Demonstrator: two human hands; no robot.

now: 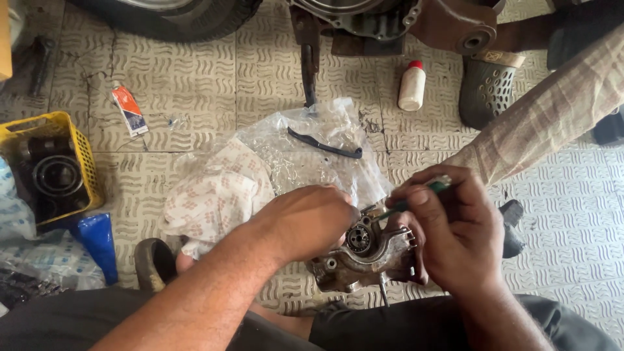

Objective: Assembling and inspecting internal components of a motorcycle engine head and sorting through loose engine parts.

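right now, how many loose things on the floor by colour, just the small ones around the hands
white: 1, the bottle with a red cap
yellow: 1, the crate
blue: 1, the funnel
black: 1, the curved strip on the clear bag
orange and blue: 1, the tube
total: 5

Looking down at a tiled floor, a left hand (311,221) rests over a grimy metal engine casing (364,257) with a round bearing (359,238) showing at its top. The right hand (452,227) grips a green-handled tool (416,198), its tip at the casing, possibly a screwdriver. Behind the hands lie a patterned cloth (214,195) and a clear plastic bag (312,153) bearing a curved black strip (324,145). A white bottle (411,86) with a red cap stands farther off, a yellow crate (62,166) at left.
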